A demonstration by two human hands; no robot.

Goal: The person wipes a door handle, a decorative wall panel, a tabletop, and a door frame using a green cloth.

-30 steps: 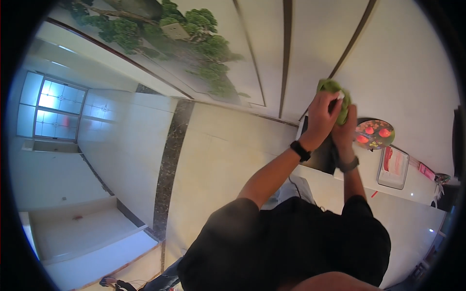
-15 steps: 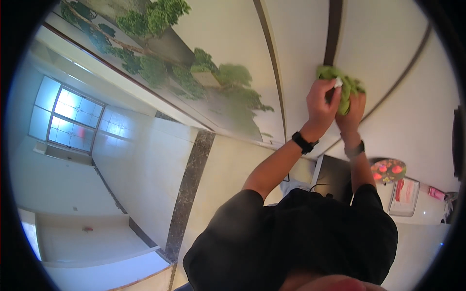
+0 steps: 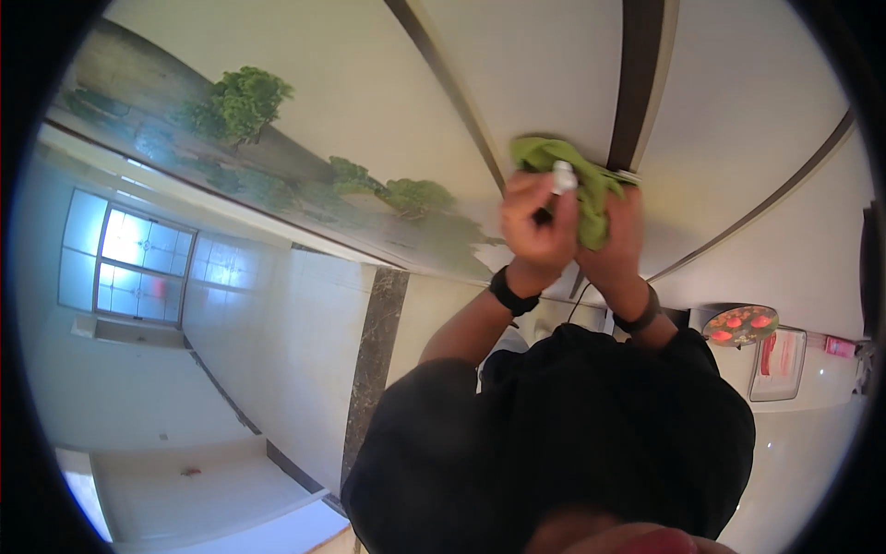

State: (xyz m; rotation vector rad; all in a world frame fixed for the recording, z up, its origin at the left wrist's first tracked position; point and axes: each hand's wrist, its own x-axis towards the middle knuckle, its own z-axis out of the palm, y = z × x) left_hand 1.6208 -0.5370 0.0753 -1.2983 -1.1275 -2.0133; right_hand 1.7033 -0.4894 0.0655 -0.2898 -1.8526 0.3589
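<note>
A crumpled green cloth is bunched up in front of the pale wall panel, beside its dark strip. My right hand is closed on the cloth from below and on the right. Close by on the left, my left hand pinches a small white piece between thumb and finger, just in front of the cloth. What this piece is cannot be made out. Some cloth shows behind the left fingers; whether they also grip it is hidden. Both wrists wear dark bands.
A landscape mural with green trees covers the wall at upper left. Right of my arms are a round patterned plate-like thing with red shapes and a clear rectangular box. A dark floor strip runs at left, below a window.
Both hands have moved left and slightly down in the picture with the green cloth and the white piece. The cloth now looks more spread out, and the view has shifted.
</note>
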